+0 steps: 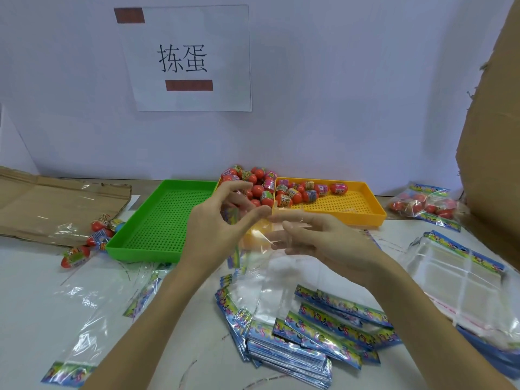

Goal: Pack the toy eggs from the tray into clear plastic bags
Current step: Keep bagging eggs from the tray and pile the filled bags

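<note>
Dozens of flat clear plastic bags with blue-and-green printed header cards lie fanned on the white table closest to me, their long edges running roughly left to right.

Just above that pile I hold one clear plastic bag. It hangs with its long axis near upright, mouth up toward my fingers and printed end down by the pile, though the film is so transparent that I cannot trace its edges surely. My left hand pinches the top edge between thumb and forefinger. My right hand has its fingers stretched out and loosely parted against the film; whether they are inside the mouth I cannot tell.

I judge this to be the opening step: no egg is in the bag yet. Next I need to pull the two layers apart, keep the mouth wide with one hand, and reach forward with the other.

Beyond my hands sit the empty green perforated plastic tray and, beside it, the orange perforated plastic tray. The red toy eggs with printed wrappers are heaped at its far left end, pointing every way.
</note>
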`<state>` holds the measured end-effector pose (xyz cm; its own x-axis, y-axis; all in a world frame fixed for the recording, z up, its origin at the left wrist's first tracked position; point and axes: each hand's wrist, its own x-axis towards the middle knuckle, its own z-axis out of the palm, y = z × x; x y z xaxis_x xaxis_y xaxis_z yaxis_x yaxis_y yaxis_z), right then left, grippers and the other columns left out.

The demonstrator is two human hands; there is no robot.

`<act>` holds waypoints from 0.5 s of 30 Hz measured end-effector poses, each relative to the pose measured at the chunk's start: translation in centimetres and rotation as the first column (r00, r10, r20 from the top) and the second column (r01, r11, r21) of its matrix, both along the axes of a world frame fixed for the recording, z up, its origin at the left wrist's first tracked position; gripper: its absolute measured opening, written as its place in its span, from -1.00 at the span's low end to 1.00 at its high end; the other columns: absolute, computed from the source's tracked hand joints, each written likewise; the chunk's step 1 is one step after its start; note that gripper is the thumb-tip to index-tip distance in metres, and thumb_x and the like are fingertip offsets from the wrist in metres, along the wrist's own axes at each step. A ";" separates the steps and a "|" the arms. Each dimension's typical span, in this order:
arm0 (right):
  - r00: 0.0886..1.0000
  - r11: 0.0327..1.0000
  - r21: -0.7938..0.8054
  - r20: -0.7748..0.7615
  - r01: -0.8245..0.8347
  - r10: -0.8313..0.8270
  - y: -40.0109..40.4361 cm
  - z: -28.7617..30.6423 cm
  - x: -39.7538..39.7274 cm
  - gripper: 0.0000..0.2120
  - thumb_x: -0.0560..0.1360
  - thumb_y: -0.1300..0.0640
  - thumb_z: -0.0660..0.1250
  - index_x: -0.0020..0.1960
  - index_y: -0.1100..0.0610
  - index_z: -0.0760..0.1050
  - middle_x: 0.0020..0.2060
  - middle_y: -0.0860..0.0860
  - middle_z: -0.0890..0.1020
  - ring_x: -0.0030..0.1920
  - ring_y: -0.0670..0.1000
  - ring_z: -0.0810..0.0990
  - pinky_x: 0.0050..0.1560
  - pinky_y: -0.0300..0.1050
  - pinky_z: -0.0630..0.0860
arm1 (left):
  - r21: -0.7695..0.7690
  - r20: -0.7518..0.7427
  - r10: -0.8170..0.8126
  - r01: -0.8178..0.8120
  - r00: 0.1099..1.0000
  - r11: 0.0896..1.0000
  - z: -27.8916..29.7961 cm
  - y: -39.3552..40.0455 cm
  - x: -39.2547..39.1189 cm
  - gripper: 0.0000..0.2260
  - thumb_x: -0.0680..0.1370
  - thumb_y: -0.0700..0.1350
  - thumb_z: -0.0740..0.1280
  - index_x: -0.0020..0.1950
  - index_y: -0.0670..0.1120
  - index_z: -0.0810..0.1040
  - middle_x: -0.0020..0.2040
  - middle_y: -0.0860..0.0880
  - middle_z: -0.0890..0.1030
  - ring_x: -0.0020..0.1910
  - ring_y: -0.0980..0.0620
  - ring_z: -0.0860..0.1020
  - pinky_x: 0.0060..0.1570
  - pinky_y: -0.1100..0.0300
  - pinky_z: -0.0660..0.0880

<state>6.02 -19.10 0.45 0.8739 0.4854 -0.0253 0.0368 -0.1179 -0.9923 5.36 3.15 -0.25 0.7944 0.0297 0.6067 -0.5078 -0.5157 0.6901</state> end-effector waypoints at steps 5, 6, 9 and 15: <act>0.991 0.990 -0.137 0.122 -0.041 0.059 0.4 0.3 -0.5 -0.67 0.67 -0.16 0.25 0.36 -0.11 0.57 0.21 -0.13 0.70 0.28 -0.10 0.62 0.40 0.06 0.45 | 0.510 0.011 -0.163 0.135 0.987 0.850 0.2 1.3 0.4 -0.17 0.36 0.36 0.57 0.55 0.10 0.44 0.48 0.15 0.46 0.50 0.11 0.34 0.50 0.15 0.17; 0.988 0.988 -0.145 0.139 -0.048 0.068 0.6 0.3 -0.6 -0.66 0.67 -0.17 0.23 0.35 -0.10 0.58 0.19 -0.12 0.70 0.28 -0.09 0.63 0.40 0.07 0.45 | 0.555 -0.036 -0.183 0.172 0.982 0.814 -0.1 1.2 0.4 -0.15 0.36 0.36 0.57 0.57 0.11 0.40 0.47 0.15 0.47 0.49 0.11 0.36 0.51 0.11 0.18; 0.980 0.990 -0.139 0.190 -0.033 0.059 1.1 0.2 -0.7 -0.63 0.68 -0.16 0.21 0.30 -0.02 0.65 0.15 -0.09 0.73 0.24 -0.05 0.66 0.36 0.08 0.51 | 0.470 -0.199 -0.254 0.319 0.947 0.823 -0.7 0.9 0.7 -0.30 0.41 0.18 0.61 0.50 0.12 0.48 0.18 0.11 0.67 0.13 0.14 0.62 0.23 0.05 0.53; 0.898 0.981 0.046 0.395 0.191 -0.193 1.5 -0.2 -0.3 -0.75 0.68 0.05 0.27 0.18 0.10 0.69 0.03 -0.07 0.76 0.12 -0.08 0.71 0.17 -0.14 0.63 | 0.214 -0.146 -0.103 0.133 0.984 0.968 -0.2 3.0 1.3 -0.72 0.44 -0.06 0.62 0.12 0.03 0.70 -0.21 0.12 0.75 -0.22 0.15 0.72 -0.03 0.04 0.68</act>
